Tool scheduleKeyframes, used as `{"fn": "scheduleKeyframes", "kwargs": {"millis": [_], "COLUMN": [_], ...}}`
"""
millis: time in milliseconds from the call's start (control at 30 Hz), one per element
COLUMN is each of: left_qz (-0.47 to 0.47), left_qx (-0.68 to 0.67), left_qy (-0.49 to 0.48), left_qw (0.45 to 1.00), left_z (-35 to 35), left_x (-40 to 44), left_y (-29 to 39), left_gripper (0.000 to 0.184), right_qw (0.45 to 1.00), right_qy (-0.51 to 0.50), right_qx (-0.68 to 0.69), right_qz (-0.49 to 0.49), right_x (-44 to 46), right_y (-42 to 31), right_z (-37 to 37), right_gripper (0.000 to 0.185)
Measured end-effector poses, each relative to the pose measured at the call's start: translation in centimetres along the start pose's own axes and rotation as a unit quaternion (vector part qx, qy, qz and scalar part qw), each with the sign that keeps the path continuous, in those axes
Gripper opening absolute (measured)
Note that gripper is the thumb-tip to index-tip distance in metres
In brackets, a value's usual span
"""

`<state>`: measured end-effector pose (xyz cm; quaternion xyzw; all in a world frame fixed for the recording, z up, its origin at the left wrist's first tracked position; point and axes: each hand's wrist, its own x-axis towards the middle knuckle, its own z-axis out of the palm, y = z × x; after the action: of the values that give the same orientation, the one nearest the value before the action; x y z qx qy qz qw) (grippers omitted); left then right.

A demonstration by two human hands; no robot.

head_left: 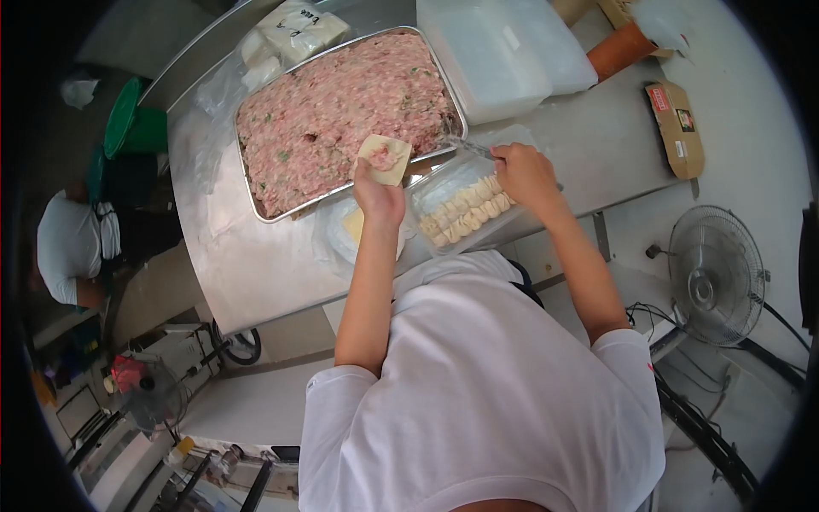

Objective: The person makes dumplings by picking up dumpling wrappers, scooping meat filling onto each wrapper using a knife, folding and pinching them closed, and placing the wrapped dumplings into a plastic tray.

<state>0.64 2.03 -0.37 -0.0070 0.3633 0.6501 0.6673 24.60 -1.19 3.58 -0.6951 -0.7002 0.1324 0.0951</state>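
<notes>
A square wrapper (pixel 396 171) bearing a portion of meat filling (pixel 383 157) is pinched along its near edge by the left hand (pixel 380 196). A tool handle (pixel 479 149) is clasped in the closed fingers of the right hand (pixel 525 175); the tool's far end is positioned at the near corner of the tray (pixel 447 83). Minced meat (pixel 333 111) is contained therein, beyond the left-hand grip. Folded dumplings (pixel 465 212) are arranged in rows between both grips, bodyward.
</notes>
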Motion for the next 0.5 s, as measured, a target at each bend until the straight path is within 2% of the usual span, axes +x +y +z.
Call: {"fn": "scheduleKeyframes", "kwargs": {"millis": [133, 167, 200, 233, 300, 333, 400, 467, 500], "left_qz": [0.003, 0.004, -0.006, -0.018, -0.055, -0.091, -0.105, -0.113, -0.090], "left_qx": [0.036, 0.036, 0.044, 0.052, 0.037, 0.021, -0.009, -0.044, -0.012], "left_qy": [-0.005, -0.005, -0.009, -0.013, -0.035, -0.055, -0.034, -0.019, -0.159], "left_qw": [0.999, 0.999, 0.999, 0.998, 0.997, 0.994, 0.994, 0.992, 0.983], "left_z": [-0.6, -0.5, 0.0, 0.4, 0.9, 1.0, 1.6, 2.5, 3.1], "left_x": [0.6, 0.6, 0.2, -0.1, -0.4, -0.7, -1.5, -2.5, -4.1], "left_y": [-0.3, -0.4, -0.3, -0.3, 0.0, 0.2, 0.5, 1.5, 2.6], "left_gripper": [0.042, 0.042, 0.041, 0.040, 0.039, 0.038, 0.038, 0.038, 0.038], "right_qw": [1.000, 0.997, 0.990, 0.991, 0.980, 0.980, 0.990, 0.984, 0.977], "right_qy": [0.011, 0.023, 0.034, 0.034, 0.049, 0.048, 0.016, 0.040, 0.063], "right_qx": [0.009, 0.063, 0.117, 0.117, 0.151, 0.152, 0.091, 0.113, 0.135], "right_qz": [0.000, -0.033, -0.065, -0.063, -0.122, -0.122, -0.109, -0.135, -0.151], "right_x": [-0.8, -1.0, -1.3, -1.9, -2.8, -3.0, -3.3, -3.2, -3.4], "right_y": [-2.5, -3.3, -4.1, -5.1, -6.6, -6.5, -6.7, -6.2, -5.8], "right_z": [-5.6, -6.1, -6.1, -5.7, -4.3, -3.5, -2.3, -2.4, -2.6], "right_gripper": [0.026, 0.026, 0.026, 0.026, 0.026, 0.026, 0.027, 0.029, 0.030]}}
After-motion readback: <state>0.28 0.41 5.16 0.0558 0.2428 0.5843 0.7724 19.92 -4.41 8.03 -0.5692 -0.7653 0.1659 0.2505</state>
